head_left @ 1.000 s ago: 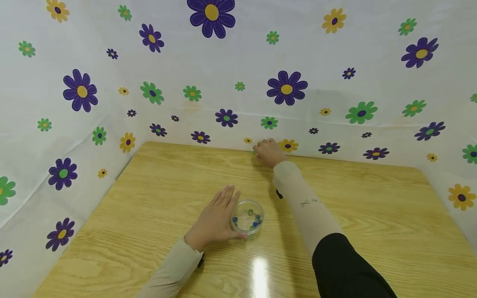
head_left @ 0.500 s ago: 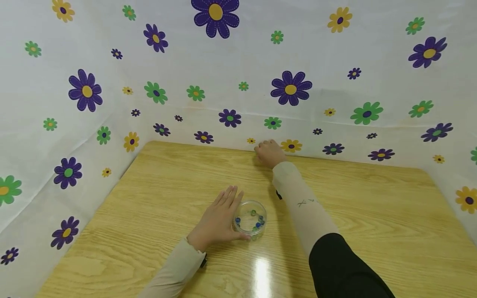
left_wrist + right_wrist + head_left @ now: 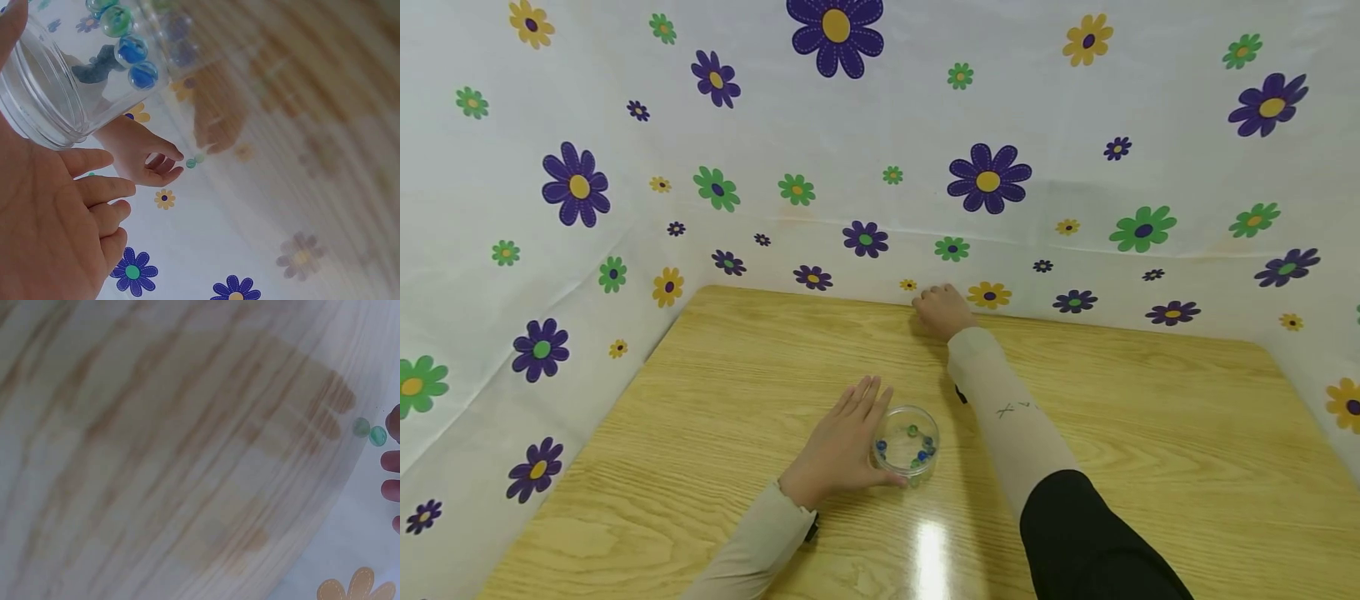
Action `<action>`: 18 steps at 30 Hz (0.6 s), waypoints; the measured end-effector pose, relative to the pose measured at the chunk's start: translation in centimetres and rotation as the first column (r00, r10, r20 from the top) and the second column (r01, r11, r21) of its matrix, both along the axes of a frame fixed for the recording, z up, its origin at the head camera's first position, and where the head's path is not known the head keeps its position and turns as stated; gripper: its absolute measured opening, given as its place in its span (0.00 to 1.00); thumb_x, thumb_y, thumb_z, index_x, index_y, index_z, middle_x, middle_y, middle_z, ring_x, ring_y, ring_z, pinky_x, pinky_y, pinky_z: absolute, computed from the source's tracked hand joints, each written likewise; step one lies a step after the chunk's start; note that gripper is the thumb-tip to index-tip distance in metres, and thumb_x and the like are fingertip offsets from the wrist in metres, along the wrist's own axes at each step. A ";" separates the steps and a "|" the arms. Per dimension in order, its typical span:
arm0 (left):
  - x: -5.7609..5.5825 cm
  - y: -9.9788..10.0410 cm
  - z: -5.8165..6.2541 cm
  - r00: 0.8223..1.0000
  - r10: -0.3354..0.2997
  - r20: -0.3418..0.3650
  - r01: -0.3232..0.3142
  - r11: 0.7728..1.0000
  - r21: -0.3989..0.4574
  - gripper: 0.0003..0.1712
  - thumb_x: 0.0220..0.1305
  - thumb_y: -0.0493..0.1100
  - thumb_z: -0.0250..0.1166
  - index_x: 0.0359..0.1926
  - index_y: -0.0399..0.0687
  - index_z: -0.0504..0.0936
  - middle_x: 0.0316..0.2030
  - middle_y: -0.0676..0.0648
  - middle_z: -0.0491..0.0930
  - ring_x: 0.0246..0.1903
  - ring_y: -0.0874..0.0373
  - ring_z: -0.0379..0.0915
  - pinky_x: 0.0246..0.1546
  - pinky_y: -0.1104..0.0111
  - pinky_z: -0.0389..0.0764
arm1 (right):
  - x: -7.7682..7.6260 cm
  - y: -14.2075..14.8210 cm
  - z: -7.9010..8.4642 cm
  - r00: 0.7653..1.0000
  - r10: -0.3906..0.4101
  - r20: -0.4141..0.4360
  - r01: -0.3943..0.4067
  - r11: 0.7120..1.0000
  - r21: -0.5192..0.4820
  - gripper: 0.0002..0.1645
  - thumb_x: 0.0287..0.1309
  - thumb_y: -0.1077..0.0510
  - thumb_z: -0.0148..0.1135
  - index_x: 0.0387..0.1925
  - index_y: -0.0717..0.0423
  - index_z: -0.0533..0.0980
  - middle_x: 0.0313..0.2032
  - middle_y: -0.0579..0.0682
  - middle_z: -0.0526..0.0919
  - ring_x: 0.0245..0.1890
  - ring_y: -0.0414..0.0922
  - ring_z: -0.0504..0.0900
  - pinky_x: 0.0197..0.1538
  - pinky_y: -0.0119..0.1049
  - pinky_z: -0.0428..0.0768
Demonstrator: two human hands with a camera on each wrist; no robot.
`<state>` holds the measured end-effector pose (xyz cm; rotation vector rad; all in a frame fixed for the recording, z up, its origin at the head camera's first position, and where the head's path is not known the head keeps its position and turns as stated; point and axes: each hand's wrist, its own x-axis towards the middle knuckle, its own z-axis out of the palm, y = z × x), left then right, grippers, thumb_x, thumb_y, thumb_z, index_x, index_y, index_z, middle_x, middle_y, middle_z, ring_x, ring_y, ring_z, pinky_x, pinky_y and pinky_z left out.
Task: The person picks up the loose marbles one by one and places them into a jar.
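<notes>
My left hand (image 3: 838,454) rests around the left side of a clear round jar (image 3: 917,412), thumb at its near side and fingers along its far side. Several blue and green glass marbles (image 3: 922,456) lie at the bottom of the jar. In the left wrist view, blue marbles (image 3: 131,50) show through the jar wall (image 3: 103,122). My right hand (image 3: 943,312) reaches to the table's back edge, its fingers loosely bent. A lone green marble (image 3: 191,163) lies just beyond its fingertips. In the right wrist view this marble (image 3: 377,435) sits close beside a fingertip (image 3: 395,423).
A glossy wooden table (image 3: 715,417) spreads under both hands and mirrors hand and marble. White cloth with printed flowers (image 3: 988,179) encloses the back and sides. A bright light reflection (image 3: 931,558) falls near the front.
The whole head view has shifted slightly to the right. Both hands stay in about the same places, the left at the jar and the right at the back edge.
</notes>
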<state>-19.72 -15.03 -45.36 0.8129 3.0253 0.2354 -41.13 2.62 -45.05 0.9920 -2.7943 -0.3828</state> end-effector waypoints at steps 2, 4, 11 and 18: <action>0.0 0.0 0.0 1.000 0.001 -0.001 -0.001 1.000 0.003 0.69 0.40 0.79 0.61 0.72 0.37 0.51 0.72 0.35 0.49 0.73 0.45 0.41 0.73 0.55 0.49 | -0.1 -0.1 -0.1 1.000 0.000 -0.006 0.000 1.000 0.000 0.14 0.63 0.53 0.57 0.46 0.56 0.79 0.45 0.53 0.84 0.47 0.49 0.82 0.56 0.44 0.77; 0.0 0.0 0.0 1.000 0.001 -0.006 -0.001 1.000 0.001 0.69 0.41 0.79 0.61 0.72 0.37 0.51 0.72 0.35 0.49 0.73 0.45 0.42 0.73 0.55 0.49 | -0.2 -0.2 -0.3 1.000 -0.003 -0.010 0.003 1.000 0.004 0.14 0.64 0.53 0.56 0.46 0.56 0.79 0.44 0.53 0.84 0.47 0.49 0.82 0.56 0.44 0.77; 0.0 0.0 0.0 1.000 -0.002 -0.017 0.001 1.000 -0.009 0.69 0.41 0.79 0.60 0.72 0.37 0.51 0.72 0.35 0.49 0.73 0.45 0.42 0.73 0.55 0.50 | -0.5 -0.5 -0.5 1.000 -0.012 0.000 0.012 1.000 0.000 0.13 0.65 0.56 0.53 0.43 0.56 0.80 0.43 0.53 0.85 0.45 0.49 0.83 0.56 0.44 0.77; 0.1 0.0 0.2 1.000 -0.006 -0.015 0.005 1.000 -0.011 0.69 0.41 0.79 0.61 0.71 0.37 0.52 0.72 0.35 0.49 0.73 0.45 0.42 0.73 0.55 0.49 | -0.5 -0.8 -0.6 1.000 -0.020 0.005 0.020 1.000 0.017 0.13 0.66 0.57 0.51 0.41 0.56 0.81 0.42 0.53 0.85 0.45 0.49 0.83 0.55 0.43 0.78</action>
